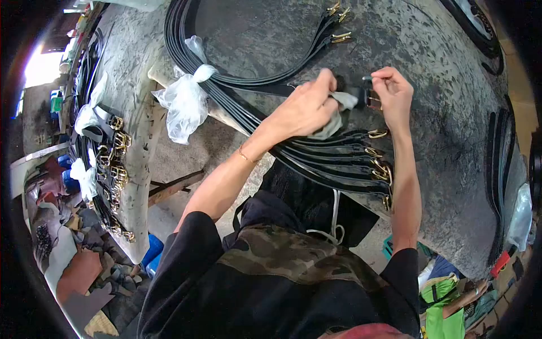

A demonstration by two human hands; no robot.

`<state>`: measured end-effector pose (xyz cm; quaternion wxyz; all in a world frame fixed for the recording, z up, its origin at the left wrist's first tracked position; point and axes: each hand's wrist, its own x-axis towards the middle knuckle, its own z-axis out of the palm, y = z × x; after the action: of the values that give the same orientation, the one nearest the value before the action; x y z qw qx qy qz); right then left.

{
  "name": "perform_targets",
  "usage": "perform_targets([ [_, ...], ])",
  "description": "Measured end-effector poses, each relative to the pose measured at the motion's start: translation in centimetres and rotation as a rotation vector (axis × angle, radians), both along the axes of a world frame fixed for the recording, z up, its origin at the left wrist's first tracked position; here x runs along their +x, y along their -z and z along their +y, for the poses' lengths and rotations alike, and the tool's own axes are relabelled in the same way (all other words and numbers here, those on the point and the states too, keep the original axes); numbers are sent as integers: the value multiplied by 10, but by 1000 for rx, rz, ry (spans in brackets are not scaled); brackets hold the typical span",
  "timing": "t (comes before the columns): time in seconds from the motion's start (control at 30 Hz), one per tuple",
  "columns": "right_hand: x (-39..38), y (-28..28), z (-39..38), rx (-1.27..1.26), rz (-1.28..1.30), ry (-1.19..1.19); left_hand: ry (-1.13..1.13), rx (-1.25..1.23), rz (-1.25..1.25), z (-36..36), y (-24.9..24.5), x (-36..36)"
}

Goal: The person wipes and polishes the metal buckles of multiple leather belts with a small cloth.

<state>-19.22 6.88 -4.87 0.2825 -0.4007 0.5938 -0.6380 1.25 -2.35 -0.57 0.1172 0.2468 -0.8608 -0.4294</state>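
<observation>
My left hand point(305, 110) is closed around a pale, crumpled cloth point(330, 125), which is partly blurred. To its right, my right hand point(393, 93) pinches the end of a black belt beside its gold-coloured buckle point(373, 101). Part of that belt is blurred or hidden behind the cloth. Below both hands, a bundle of black belts point(322, 161) lies with its gold buckles point(381, 169) towards the right. A knotted clear plastic strip point(203, 73) ties the belts together. Further belts with buckles point(339, 38) curve across the table above my hands.
The worn grey table point(451, 141) curves round in front of me. More tied belts with buckles point(117, 178) hang along the left side. Dark straps point(498, 169) lie at the right edge. Leather scraps point(82, 268) pile up at lower left, and green fabric point(443, 316) lies at lower right.
</observation>
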Motion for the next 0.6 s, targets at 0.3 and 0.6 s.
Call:
perform_targets([
  [0.3, -20, 8, 5, -224, -762, -76, -130, -423, 217, 20, 19, -42],
  [0.6, -20, 13, 3, -248, -734, -99, 201, -353, 69, 19, -5, -5],
])
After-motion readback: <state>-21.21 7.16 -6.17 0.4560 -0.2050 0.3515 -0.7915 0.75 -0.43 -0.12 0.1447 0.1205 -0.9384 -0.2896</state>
